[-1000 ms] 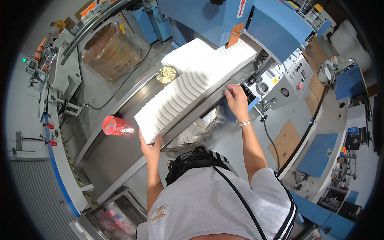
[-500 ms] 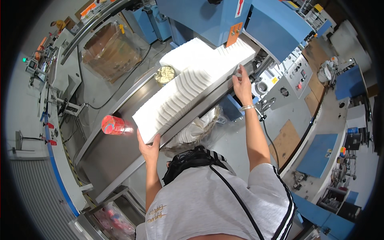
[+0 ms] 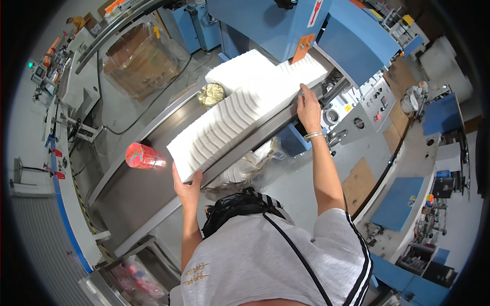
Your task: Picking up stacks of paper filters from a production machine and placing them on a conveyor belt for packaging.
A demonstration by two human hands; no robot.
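A long row of white folded paper tissues (image 3: 224,130) lies slantwise on a metal chute, its side showing wavy layers. My left hand (image 3: 187,187) is closed round the near lower end of the row, thumb on one side and fingers on the other. Near the far right end, my right hand (image 3: 309,109) rests its outstretched fingers against the row's side, by the chute's edge. Another block of white tissues (image 3: 237,69) lies beyond, touching the row. A crumpled yellowish wad (image 3: 211,95) sits beside it. On the chute left of my left hand stands a red cylindrical container (image 3: 141,155).
The metal chute (image 3: 138,204) runs down to the lower left. Blue machine housing (image 3: 255,23) with an orange bracket (image 3: 303,48) stands over the far end. A control panel (image 3: 375,104) is at right. Below the chute hangs a plastic bag (image 3: 240,171) of white scraps.
My right hand's fingers have drawn together and straightened against the tissue row. The left hand keeps its place at the near end. The whole view has shifted slightly.
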